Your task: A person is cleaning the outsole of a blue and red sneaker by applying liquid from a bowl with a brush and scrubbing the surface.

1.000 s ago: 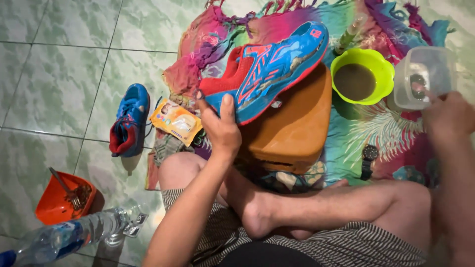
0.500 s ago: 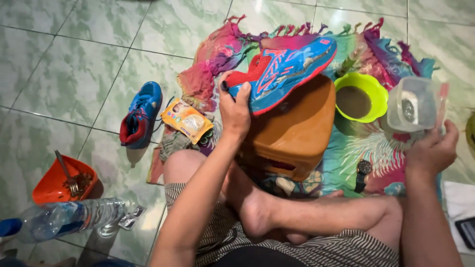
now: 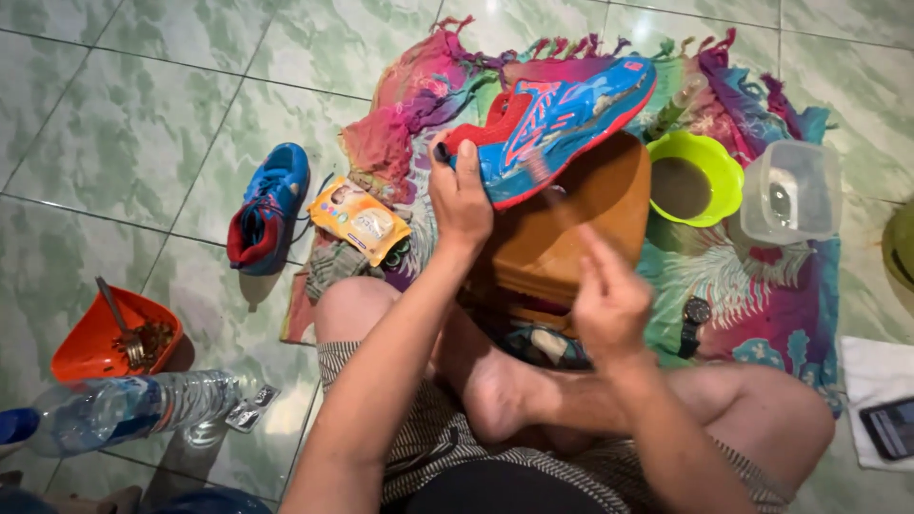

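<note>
My left hand (image 3: 462, 195) gripped the heel of the blue and red shoe (image 3: 557, 124) near the top middle, over an orange box (image 3: 571, 238). My right hand (image 3: 609, 305), fingers closed, pinched a thin brush (image 3: 552, 195) against it.

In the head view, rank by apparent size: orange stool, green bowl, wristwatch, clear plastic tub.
1. orange stool, largest though partly covered.
2-3. clear plastic tub and green bowl look about alike; not ranking them.
4. wristwatch, plainly smallest.
</note>
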